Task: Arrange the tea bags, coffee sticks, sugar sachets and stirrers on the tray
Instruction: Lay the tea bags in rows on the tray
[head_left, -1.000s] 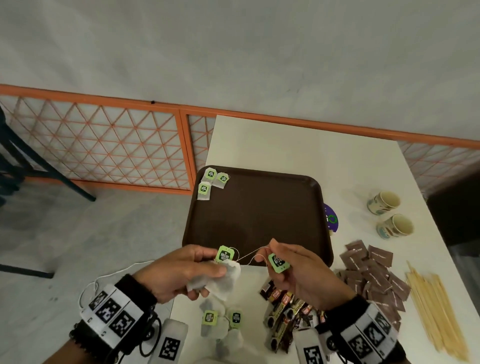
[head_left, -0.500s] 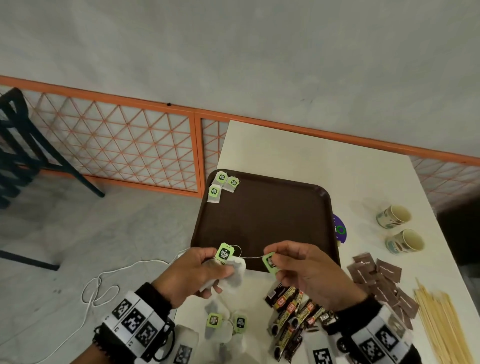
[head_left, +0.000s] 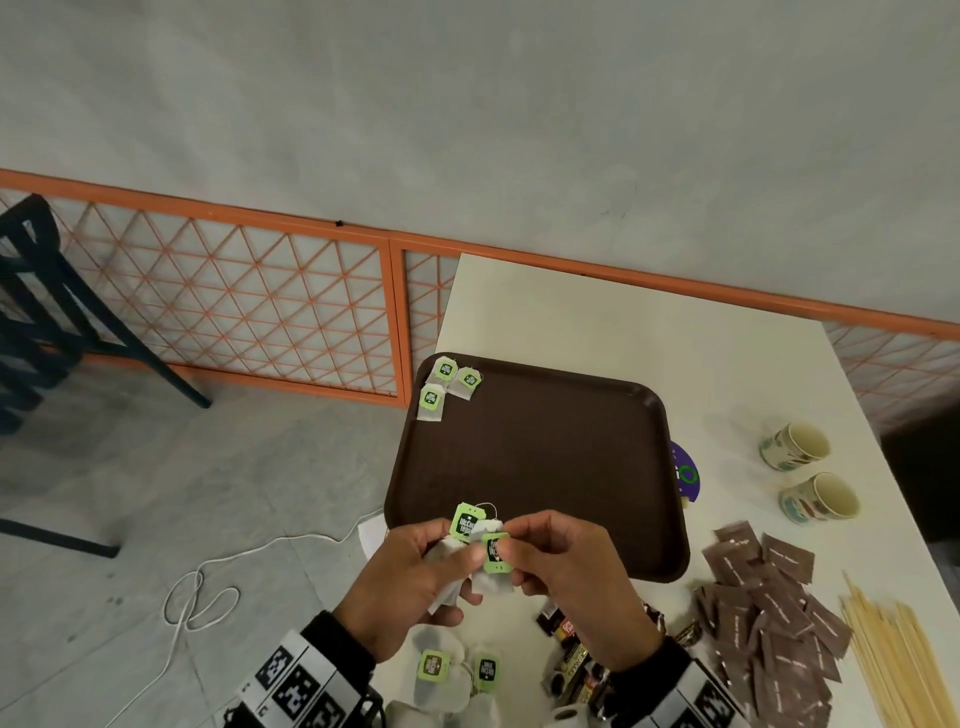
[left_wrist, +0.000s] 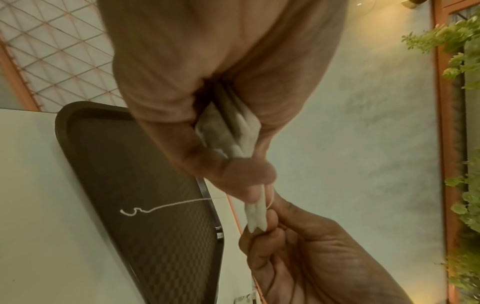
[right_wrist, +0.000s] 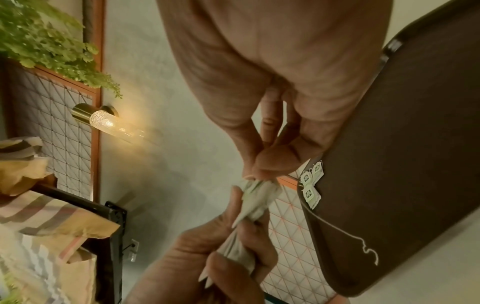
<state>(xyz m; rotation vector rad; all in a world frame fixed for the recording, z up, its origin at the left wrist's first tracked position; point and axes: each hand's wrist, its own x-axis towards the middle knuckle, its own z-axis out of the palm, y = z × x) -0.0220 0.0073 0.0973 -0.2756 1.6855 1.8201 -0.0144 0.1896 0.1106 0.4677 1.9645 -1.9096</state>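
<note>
Left hand: the left hand (head_left: 410, 577) clutches a bunch of white paper tea bags with green square tags (head_left: 470, 551) just above the near edge of the dark brown rectangular plastic tray (head_left: 535, 457).
Right hand: the right hand (head_left: 566, 582) pinches one green tag (head_left: 496, 553) of that bunch between thumb and fingertips, touching the left hand.
Tray: on the white table (head_left: 597, 322); three tagged tea bags (head_left: 447, 387) lie in its far left corner.
Head view only: more tea bags (head_left: 457, 670), dark coffee sticks (head_left: 569, 654), brown sugar sachets (head_left: 769, 618) and pale wooden stirrers (head_left: 893, 660) lie on the table off the tray, beside two paper cups (head_left: 805, 473).
Left wrist only: the left hand (left_wrist: 207, 98) holds folded bags (left_wrist: 228, 131) edge-on; the right hand's fingers (left_wrist: 270, 230) grip their lower end; a loose white string (left_wrist: 166, 206) hangs over the tray (left_wrist: 145, 205).
Right wrist only: the right hand (right_wrist: 272, 102) nips the top of the bunch (right_wrist: 257, 197); a lit wall lamp (right_wrist: 103, 119) and green foliage (right_wrist: 46, 43).
Since a second ago: the hands have come together; the string then stretched between the two tags is slack, and the tags now overlap.
</note>
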